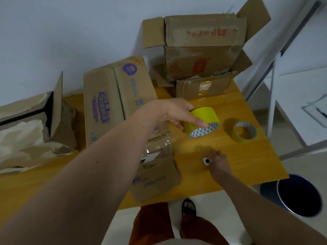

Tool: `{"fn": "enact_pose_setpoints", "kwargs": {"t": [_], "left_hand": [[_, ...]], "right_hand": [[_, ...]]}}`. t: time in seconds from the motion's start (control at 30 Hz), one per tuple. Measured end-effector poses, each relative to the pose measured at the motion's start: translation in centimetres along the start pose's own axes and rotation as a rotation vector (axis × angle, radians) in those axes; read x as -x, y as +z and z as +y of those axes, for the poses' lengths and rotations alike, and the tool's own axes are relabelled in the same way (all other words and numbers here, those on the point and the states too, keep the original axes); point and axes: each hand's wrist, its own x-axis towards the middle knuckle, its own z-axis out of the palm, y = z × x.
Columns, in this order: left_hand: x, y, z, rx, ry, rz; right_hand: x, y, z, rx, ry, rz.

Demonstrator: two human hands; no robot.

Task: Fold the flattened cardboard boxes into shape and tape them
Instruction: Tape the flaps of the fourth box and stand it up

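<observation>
My left hand (178, 113) grips a wide yellow tape roll (203, 119), lifted and tilted above the wooden table (230, 165). My right hand (218, 161) rests low on the table and pinches a small white object with a black dot (206, 161). A second, thinner yellow tape roll (245, 132) lies flat to the right. A flattened box with purple print (113, 101) lies under my left forearm. Another flattened box with a printed code (155, 175) lies at the front edge. At the back, folded boxes (203, 48) are stacked on a taped box (203, 87).
An open, torn box (31, 128) with white filling sits at the left. A dark round bin (299, 195) stands on the floor right of the table. White furniture frames (276, 85) stand beyond the table's right edge. My sandalled foot (189, 207) is below the front edge.
</observation>
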Motion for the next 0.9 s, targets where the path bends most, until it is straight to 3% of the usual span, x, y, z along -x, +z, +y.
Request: {"fn": "enact_pose_setpoints", "kwargs": {"t": [0.1, 0.33, 0.5, 0.63, 0.73, 0.9], "left_hand": [[-0.3, 0.3, -0.2, 0.087, -0.028, -0.005], [-0.4, 0.0, -0.2, 0.128, -0.045, -0.025], [-0.3, 0.1, -0.2, 0.155, -0.028, -0.033], [-0.2, 0.1, -0.2, 0.146, -0.015, 0.018], [-0.3, 0.0, -0.3, 0.173, -0.032, 0.029], [-1.0, 0.3, -1.0, 0.247, -0.013, 0.095]], "right_hand": [[1.1, -1.4, -1.1, -0.359, 0.017, -0.051], [9.0, -8.9, -7.2, -0.973, -0.274, 0.039], [11.0, -11.4, -11.5, -0.712, -0.464, 0.42], [10.1, -12.3, -13.6, -0.583, -0.498, 0.549], [9.4, -12.1, -13.6, -0.486, -0.479, 0.521], [9.4, -12.3, -12.1, -0.307, -0.418, 0.315]]}}
